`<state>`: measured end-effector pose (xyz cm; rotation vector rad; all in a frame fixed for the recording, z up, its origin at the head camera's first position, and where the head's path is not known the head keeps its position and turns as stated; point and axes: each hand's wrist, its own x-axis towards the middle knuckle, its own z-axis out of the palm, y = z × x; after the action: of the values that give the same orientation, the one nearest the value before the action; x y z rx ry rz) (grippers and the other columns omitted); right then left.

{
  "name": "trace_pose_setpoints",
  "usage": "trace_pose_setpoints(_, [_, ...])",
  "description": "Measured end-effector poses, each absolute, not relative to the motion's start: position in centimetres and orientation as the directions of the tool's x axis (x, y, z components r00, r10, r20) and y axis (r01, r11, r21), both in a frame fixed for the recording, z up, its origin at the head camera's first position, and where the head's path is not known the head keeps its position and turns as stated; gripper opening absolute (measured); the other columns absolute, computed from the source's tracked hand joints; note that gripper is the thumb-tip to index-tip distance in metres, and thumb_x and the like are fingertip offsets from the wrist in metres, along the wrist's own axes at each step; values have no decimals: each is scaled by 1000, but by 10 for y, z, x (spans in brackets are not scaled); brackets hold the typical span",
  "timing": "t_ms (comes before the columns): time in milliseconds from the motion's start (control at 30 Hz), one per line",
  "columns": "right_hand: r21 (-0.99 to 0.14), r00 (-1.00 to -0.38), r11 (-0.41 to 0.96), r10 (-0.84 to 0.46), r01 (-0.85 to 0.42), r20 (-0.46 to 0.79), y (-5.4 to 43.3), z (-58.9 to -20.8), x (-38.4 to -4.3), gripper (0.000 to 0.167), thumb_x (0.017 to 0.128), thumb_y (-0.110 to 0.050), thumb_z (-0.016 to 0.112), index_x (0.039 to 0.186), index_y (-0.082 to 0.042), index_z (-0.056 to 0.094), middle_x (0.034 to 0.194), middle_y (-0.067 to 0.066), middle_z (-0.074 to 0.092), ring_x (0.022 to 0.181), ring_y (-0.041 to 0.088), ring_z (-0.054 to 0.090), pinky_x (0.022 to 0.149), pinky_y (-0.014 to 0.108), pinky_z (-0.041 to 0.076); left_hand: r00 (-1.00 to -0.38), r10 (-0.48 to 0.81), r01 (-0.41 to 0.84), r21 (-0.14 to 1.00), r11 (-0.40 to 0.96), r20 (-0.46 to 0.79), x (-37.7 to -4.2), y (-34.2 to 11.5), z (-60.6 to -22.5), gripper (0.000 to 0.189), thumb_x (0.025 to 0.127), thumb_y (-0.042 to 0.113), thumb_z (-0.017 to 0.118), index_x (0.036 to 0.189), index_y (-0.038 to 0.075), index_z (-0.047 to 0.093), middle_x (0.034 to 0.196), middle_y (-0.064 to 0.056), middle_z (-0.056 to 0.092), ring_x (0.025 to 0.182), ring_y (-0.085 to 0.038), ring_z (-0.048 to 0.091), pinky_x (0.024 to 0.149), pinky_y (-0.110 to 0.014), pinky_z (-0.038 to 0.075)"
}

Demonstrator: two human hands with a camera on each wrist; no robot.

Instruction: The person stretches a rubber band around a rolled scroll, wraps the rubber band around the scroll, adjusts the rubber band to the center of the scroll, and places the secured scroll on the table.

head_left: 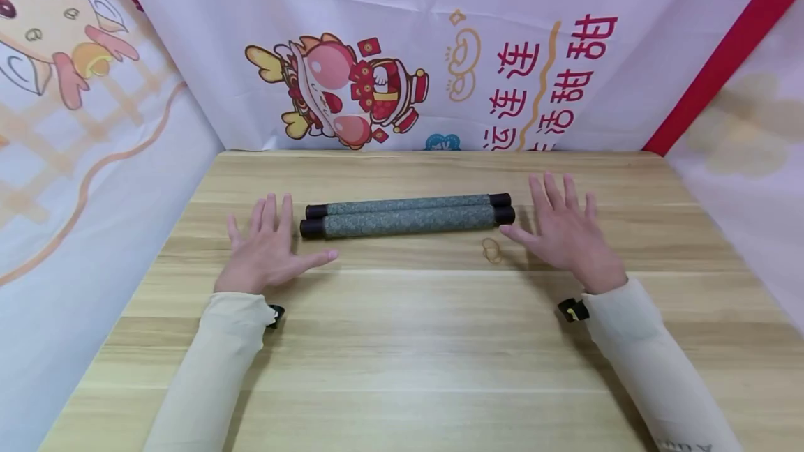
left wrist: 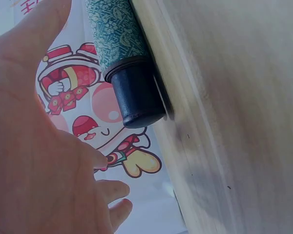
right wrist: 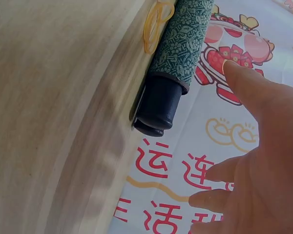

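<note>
The scroll lies across the far half of the wooden table, its two patterned rolls side by side, with dark knobs at the ends. A thin rubber band, looped in a twist so that one or two cannot be told, lies on the wood just in front of its right end. The left hand is spread near the left end and the right hand near the right end; they are well apart, fingers extended, and neither holds anything. The right wrist view shows the right thumb clear of the knob. As for progress, the scroll appears fully wound and no band shows round it, so spreading the sheet or banding the rolls both look undone; whether the winding is just finished cannot be told.
</note>
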<state>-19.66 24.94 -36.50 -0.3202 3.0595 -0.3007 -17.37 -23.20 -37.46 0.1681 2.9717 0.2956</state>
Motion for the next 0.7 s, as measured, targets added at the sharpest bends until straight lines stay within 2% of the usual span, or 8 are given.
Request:
trace_pose_setpoints(67, [-206, -976, 958, -215, -202, -43, 249, -364, -198, 111, 98, -79, 45, 170, -8, 0, 177, 26, 0, 161, 55, -7, 119, 83, -5, -985, 125, 98, 210, 973, -122, -173, -232, -374, 136, 83, 95, 47, 168, 5, -10, 175, -27, -10, 163, -52, -3, 117, -84, -11])
trace_pose_setpoints(167, [-208, -975, 956, -219, -206, -43, 249, -360, -199, 109, 100, -76, 46, 170, -8, -2, 176, 26, 4, 161, 55, -3, 120, 83, -3, -989, 133, 117, 224, 967, -58, -174, -232, -374, 134, 84, 91, 54, 170, 5, -1, 175, -29, 4, 162, -51, 6, 118, -85, -1])
trace_pose_setpoints(300, [-194, -972, 953, -235, -231, 4, 248, -352, -199, 102, 102, -67, 54, 170, -5, 9, 172, 28, 21, 158, 54, 18, 121, 80, 14, -987, 156, 163, 253, 954, 45, -177, -227, -373, 119, 89, 79, 63, 167, 1, 18, 167, -30, 28, 154, -51, 23, 118, -80, 17])
trace_pose_setpoints(400, [-182, -966, 950, -258, -255, 7, 243, -346, -199, 91, 102, -57, 62, 165, -1, 27, 163, 30, 39, 148, 53, 38, 117, 75, 30, -981, 165, 187, 298, 936, 97, -179, -222, -373, 100, 93, 65, 69, 158, -3, 33, 155, -29, 42, 143, -49, 35, 116, -72, 27])
trace_pose_setpoints(500, [-206, -959, 941, -280, -269, -29, 234, -339, -202, 70, 102, -45, 69, 150, 2, 51, 143, 28, 60, 130, 47, 59, 106, 68, 46, -976, 168, 208, 352, 913, 142, -182, -216, -371, 77, 96, 49, 73, 144, -5, 46, 140, -26, 53, 132, -46, 43, 113, -64, 33])
trace_pose_setpoints(567, [-231, -953, 933, -297, -277, -57, 228, -335, -204, 52, 100, -37, 72, 134, 2, 65, 125, 23, 71, 112, 40, 68, 96, 61, 54, -970, 176, 227, 366, 903, 167, -185, -210, -370, 64, 96, 42, 74, 135, -5, 54, 131, -24, 59, 125, -44, 48, 110, -61, 36])
trace_pose_setpoints(633, [-272, -944, 919, -318, -285, -88, 223, -333, -206, 34, 99, -30, 74, 117, -1, 72, 107, 15, 75, 94, 30, 70, 85, 52, 57, -966, 195, 247, 370, 896, 173, -188, -204, -368, 52, 97, 37, 74, 126, -5, 60, 121, -22, 64, 118, -42, 54, 106, -59, 39])
trace_pose_setpoints(700, [-302, -935, 909, -334, -286, -121, 218, -331, -208, 22, 99, -25, 76, 105, -4, 75, 94, 9, 75, 81, 24, 66, 76, 43, 55, -961, 222, 269, 366, 891, 167, -192, -196, -365, 45, 97, 34, 74, 119, -4, 64, 114, -20, 68, 112, -39, 59, 104, -57, 43])
